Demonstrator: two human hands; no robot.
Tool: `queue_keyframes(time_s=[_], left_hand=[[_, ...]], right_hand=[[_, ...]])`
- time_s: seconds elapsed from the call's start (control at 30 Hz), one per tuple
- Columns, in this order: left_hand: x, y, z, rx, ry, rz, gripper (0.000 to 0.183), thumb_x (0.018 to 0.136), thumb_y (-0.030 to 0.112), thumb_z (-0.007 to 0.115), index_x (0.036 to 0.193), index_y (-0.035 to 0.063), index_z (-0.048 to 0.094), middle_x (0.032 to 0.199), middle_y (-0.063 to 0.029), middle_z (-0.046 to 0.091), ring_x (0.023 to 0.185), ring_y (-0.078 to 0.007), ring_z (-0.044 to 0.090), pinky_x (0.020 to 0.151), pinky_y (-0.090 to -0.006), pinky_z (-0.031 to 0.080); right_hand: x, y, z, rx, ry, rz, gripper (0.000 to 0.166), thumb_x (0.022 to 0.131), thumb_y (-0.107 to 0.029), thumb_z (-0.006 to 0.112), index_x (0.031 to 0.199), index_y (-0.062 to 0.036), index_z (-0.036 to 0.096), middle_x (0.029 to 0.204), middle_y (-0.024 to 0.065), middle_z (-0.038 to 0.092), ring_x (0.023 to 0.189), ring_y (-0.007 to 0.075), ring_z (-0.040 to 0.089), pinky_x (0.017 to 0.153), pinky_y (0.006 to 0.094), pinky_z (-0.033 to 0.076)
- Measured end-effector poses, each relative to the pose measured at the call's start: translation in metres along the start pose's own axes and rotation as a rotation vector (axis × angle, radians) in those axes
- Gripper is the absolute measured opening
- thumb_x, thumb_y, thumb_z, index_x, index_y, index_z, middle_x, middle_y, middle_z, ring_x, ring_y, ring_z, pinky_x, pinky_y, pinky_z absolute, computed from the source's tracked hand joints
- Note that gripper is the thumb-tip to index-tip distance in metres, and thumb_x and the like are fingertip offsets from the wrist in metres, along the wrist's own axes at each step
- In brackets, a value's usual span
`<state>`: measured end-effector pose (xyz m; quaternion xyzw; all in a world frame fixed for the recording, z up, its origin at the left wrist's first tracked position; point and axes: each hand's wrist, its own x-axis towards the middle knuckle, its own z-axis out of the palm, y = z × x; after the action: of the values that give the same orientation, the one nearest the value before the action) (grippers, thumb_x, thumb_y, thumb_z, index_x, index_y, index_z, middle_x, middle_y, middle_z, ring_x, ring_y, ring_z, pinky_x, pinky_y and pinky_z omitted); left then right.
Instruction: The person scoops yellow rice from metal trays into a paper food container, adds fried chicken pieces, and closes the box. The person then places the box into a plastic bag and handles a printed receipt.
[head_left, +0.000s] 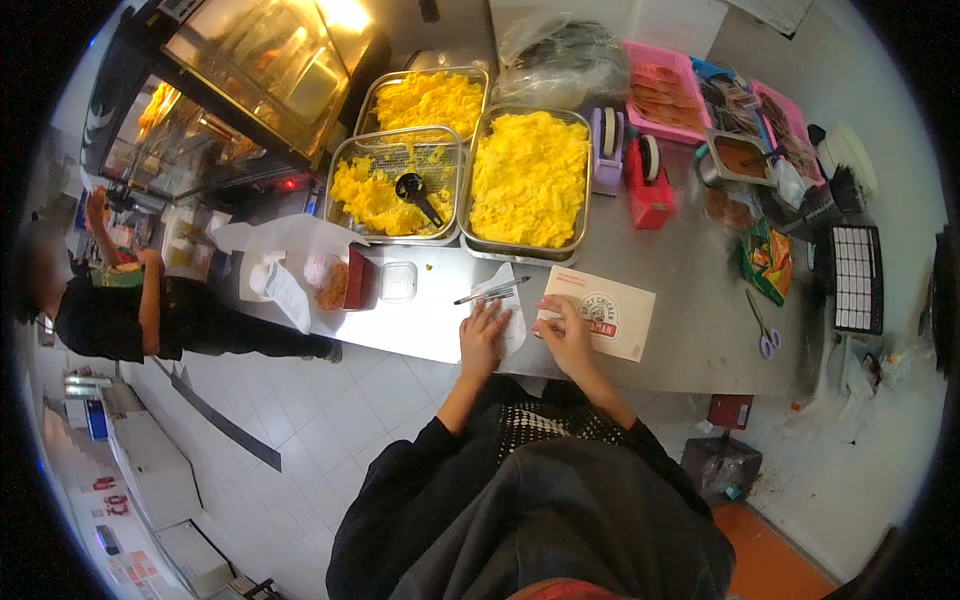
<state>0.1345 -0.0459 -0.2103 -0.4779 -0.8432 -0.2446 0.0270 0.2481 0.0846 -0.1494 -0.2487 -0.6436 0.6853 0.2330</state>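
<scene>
My left hand (484, 337) rests with its fingers spread on a white paper slip (512, 330) that bears writing. Just beyond those fingertips a pen (491, 290) lies across the slip. My right hand (566, 330) is bent over the left edge of a cream printed cardboard box (630, 315), thumb and fingertips close together; whether they pinch anything is too small to tell. Left of the hands stand a small clear lidded container (397, 282) and an open red box (355, 281) with fried food. Beyond them are metal trays (583, 187) of yellow food, one holding a black scoop (417, 196).
Purple (607, 154) and red (651, 195) tape dispensers stand behind the box. Scissors (765, 334), a green packet (765, 262) and a metal sauce pan (739, 159) are at the right. A lit display warmer (255, 82) is at back left; another person (105, 307) stands at the left.
</scene>
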Motion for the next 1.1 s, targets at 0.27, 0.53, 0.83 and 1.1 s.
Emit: queue_keyframes(time_s=[0.27, 0.53, 0.83, 1.1], left_hand=[[0.017, -0.013, -0.030, -0.098, -0.106, 0.087, 0.039, 0.064, 0.023, 0.066, 0.101, 0.0130, 0.057, 0.115, -0.0050, 0.049, 0.110, -0.0288, 0.041, 0.084, -0.0382, 0.033], [0.042, 0.070, -0.060, -0.788, -0.009, -0.122, 0.028, 0.067, 0.001, 0.059, 0.095, 0.0045, 0.058, 0.103, -0.0111, 0.055, 0.100, -0.0247, 0.049, 0.087, -0.0321, 0.036], [0.192, 0.160, 0.046, -0.828, 0.019, 0.008, 0.026, 0.075, 0.022, 0.058, 0.092, 0.0038, 0.054, 0.089, -0.0127, 0.051, 0.077, -0.0239, 0.053, 0.065, -0.0361, 0.045], [0.259, 0.181, 0.113, -1.489, -0.430, -0.593, 0.029, 0.076, 0.029, 0.058, 0.085, 0.0019, 0.056, 0.077, -0.0064, 0.060, 0.063, -0.0172, 0.057, 0.060, -0.0360, 0.046]], right_hand=[[-0.004, -0.002, -0.015, -0.025, 0.043, 0.017, 0.017, 0.079, -0.005, 0.050, 0.094, 0.0030, 0.050, 0.084, 0.0109, 0.059, 0.061, 0.0169, 0.061, 0.051, 0.0225, 0.048], [-0.002, -0.045, -0.040, 0.525, 0.006, 0.354, 0.043, 0.077, -0.011, 0.055, 0.114, -0.0030, 0.035, 0.097, 0.0126, 0.053, 0.090, 0.0193, 0.054, 0.070, 0.0277, 0.046], [-0.013, -0.014, -0.130, -0.713, 0.504, -0.230, 0.048, 0.072, -0.014, 0.059, 0.116, -0.0099, 0.041, 0.119, 0.0210, 0.036, 0.108, 0.0383, 0.036, 0.089, 0.0424, 0.032], [-0.026, -0.024, -0.128, -1.166, 0.264, -0.154, 0.053, 0.070, -0.038, 0.058, 0.118, -0.0193, 0.044, 0.134, 0.0139, 0.015, 0.115, 0.0429, 0.023, 0.088, 0.0503, 0.027]])
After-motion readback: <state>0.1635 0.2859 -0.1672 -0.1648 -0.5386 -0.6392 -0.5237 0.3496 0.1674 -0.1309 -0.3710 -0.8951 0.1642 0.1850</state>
